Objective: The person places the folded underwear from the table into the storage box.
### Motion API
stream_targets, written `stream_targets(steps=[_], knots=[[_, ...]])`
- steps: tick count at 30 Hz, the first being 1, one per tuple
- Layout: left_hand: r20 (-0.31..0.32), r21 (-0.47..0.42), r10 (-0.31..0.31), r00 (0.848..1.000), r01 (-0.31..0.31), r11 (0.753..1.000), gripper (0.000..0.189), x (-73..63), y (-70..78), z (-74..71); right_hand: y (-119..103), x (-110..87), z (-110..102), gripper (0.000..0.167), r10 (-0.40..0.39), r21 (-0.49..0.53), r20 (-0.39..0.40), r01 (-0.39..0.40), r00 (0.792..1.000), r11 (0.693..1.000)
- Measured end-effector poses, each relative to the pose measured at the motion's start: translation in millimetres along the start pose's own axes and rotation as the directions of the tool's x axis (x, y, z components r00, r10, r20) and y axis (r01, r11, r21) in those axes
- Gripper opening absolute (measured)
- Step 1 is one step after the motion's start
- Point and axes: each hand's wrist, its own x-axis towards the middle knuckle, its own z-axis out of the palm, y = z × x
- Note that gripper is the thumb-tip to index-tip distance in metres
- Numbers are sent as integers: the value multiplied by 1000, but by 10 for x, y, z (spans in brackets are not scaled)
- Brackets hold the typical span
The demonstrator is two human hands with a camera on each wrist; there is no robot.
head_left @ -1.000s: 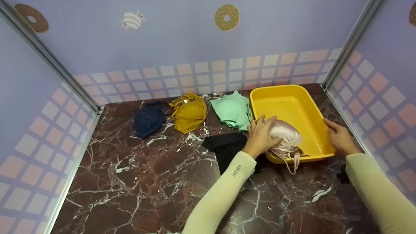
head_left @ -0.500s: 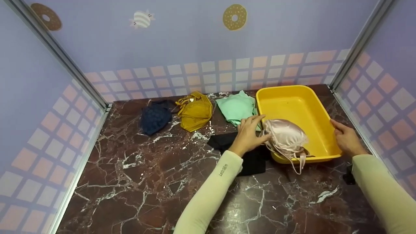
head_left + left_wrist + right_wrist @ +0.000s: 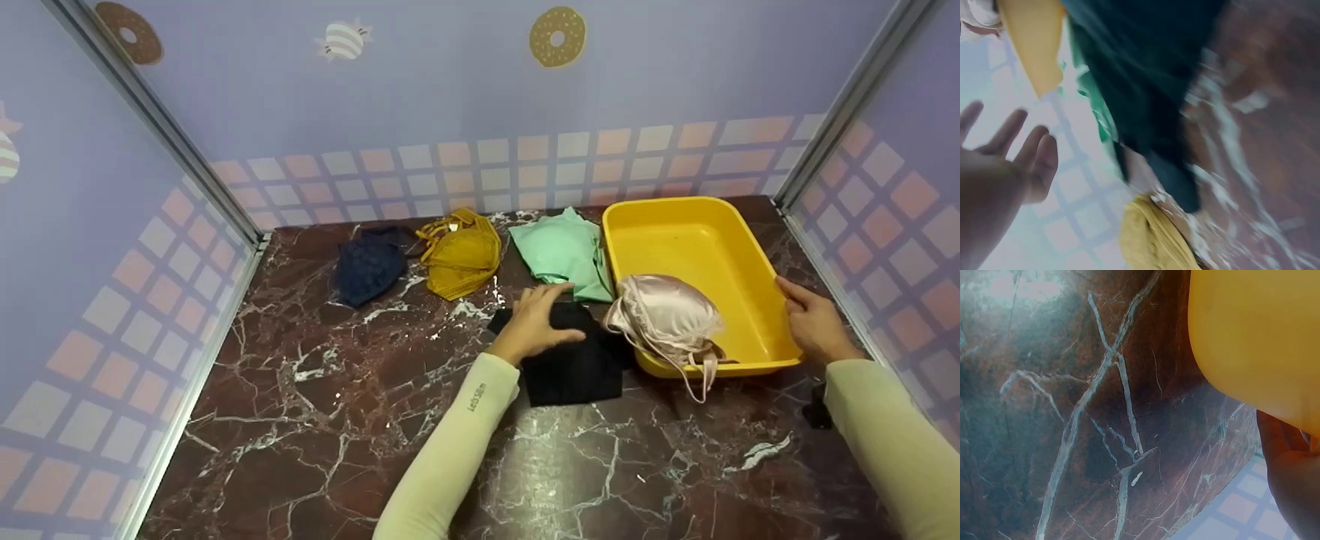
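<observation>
My left hand is over the black garment, its fingers spread and nothing held. The left wrist view shows the same hand with loose fingers, apart from the dark cloth. On the right, my right hand grips the side rim of a yellow plastic tub; in the right wrist view the tub's wall hides part of the fingers. A pale pink satin bra lies over the tub's near left corner, its straps hanging outside.
Left of the tub lie a mint green bra, a mustard yellow lace bra and a navy bra along the back wall. A small black object is partly under the right sleeve. Walls enclose the marble surface on three sides.
My left hand has let go of the pink bra and moved left, over the black garment. The right hand stays on the tub's rim. The head view has shifted slightly left.
</observation>
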Motion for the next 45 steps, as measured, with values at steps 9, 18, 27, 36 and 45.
stream_targets(steps=[9, 18, 27, 36, 45], knots=[[142, 16, -33, 989, 31, 999, 100, -156, -119, 104, 14, -15, -30, 48, -16, -10, -11, 16, 1000, 1000], [131, 108, -60, 989, 46, 993, 102, -170, -68, 279, 13, -7, -9, 48, -21, -23, -27, 20, 999, 1000], [106, 142, -70, 992, 54, 988, 91, -162, -27, 335, -18, 2, -8, 49, 6, 2, -12, -6, 1000, 1000], [91, 169, -78, 993, 61, 984, 81, -171, -21, 364, -1, 11, 8, 49, 16, 0, -2, -16, 1000, 1000], [62, 89, -54, 997, 48, 995, 64, -199, -129, 339, 10, 2, 14, 48, 4, -21, 2, -4, 1000, 1000]])
